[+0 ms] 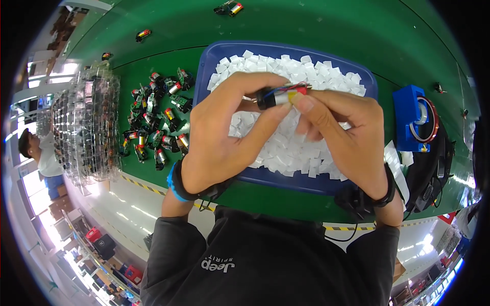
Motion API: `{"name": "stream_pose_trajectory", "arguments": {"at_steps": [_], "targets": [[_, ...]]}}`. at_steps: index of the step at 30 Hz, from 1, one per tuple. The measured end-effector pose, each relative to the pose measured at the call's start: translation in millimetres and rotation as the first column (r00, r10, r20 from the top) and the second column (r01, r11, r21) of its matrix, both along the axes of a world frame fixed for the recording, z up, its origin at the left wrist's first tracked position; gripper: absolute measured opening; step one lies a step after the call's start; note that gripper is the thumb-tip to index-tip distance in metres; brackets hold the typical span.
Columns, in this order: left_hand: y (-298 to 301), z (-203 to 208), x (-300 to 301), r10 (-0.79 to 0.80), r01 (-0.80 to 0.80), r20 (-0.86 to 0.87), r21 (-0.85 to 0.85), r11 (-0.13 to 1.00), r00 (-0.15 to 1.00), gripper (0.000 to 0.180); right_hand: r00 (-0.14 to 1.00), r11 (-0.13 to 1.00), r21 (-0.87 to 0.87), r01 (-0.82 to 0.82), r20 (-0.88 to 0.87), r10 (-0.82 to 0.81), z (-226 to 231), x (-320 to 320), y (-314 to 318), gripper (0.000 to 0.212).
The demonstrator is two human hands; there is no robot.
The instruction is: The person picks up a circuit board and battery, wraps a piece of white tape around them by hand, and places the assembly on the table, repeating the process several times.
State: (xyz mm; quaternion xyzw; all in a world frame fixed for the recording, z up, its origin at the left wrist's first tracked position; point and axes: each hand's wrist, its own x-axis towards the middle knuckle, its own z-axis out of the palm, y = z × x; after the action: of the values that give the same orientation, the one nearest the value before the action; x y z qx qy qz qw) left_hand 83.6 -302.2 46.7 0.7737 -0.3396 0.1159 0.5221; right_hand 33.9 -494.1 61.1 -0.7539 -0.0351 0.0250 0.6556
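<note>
Between my two hands, above a blue tray [204, 66] of small white square pieces [291, 148], is a small cylindrical battery assembly [278, 98]. It has a silver and yellow body, a black end on the left, a red end on the right and thin wires along its top. My left hand [229, 127] grips the black end, its thumb below and fingers above. The thumb and fingers of my right hand [339, 122] pinch the red end. Some of the right fingers blur over the white pieces.
Left of the tray lies a pile of similar battery assemblies with green boards [153, 112], beside stacked clear plastic trays [87, 127]. A blue tape dispenser [406, 120] and a black bag [431, 173] are at right. A few loose assemblies [229, 8] lie farther back on the green table [168, 25].
</note>
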Motion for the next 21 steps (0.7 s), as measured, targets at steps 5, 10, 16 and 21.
{"name": "stream_pose_trajectory", "arguments": {"at_steps": [5, 10, 16, 21], "targets": [[0, 26, 28, -0.072, 0.102, -0.485, 0.035, 0.994, 0.872, 0.025, 0.933, 0.841, -0.528, 0.117, 0.349, 0.089, 12, -5, -5, 0.013], [47, -2, 183, 0.138, 0.171, -0.528, 0.494, 0.852, 0.838, 0.037, 0.329, 0.797, -0.57, 0.2, 0.805, 0.493, 44, -38, -5, 0.025], [97, -80, 265, 0.058, -0.516, 0.589, 0.651, 0.557, 0.806, 0.032, -0.087, 0.842, -0.487, 0.233, 0.852, 0.517, 58, -24, -8, 0.019], [49, -84, 274, -0.156, -0.22, 0.401, 0.742, 0.633, 0.903, 0.033, 0.392, 0.594, -0.019, 0.804, 0.768, -0.506, 67, -75, 71, 0.011]]}}
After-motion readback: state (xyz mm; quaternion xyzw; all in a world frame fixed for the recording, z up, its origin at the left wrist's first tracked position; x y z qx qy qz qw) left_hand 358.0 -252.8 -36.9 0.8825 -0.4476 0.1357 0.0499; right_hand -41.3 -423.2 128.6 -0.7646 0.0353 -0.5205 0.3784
